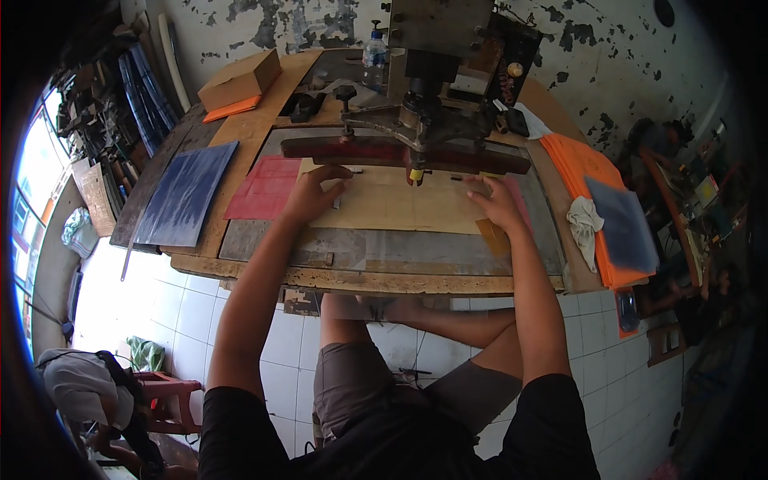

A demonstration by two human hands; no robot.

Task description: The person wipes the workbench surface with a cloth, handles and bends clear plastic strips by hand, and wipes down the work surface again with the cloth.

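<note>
A wide tan sheet [400, 202] lies on the grey metal plate [264, 244] of a press, with pink sheets [268, 188] beneath its ends. The dark red press bar [336, 149] spans above the far edge of the sheet. My left hand [314, 194] rests at the sheet's left part, thumb and fingers apart. Over the right part is my right hand [498, 202], its fingers spread near the far edge. Neither hand visibly holds anything. A small brown-orange piece [494, 237] lies beside my right wrist.
Clear plastic sheets over blue [186, 196] lie at the left. A cardboard box [238, 80] and a bottle [374, 60] stand at the back. Orange sheets [580, 170], a white cloth [586, 228] and more plastic [620, 228] lie right. Another person [84, 388] is at lower left.
</note>
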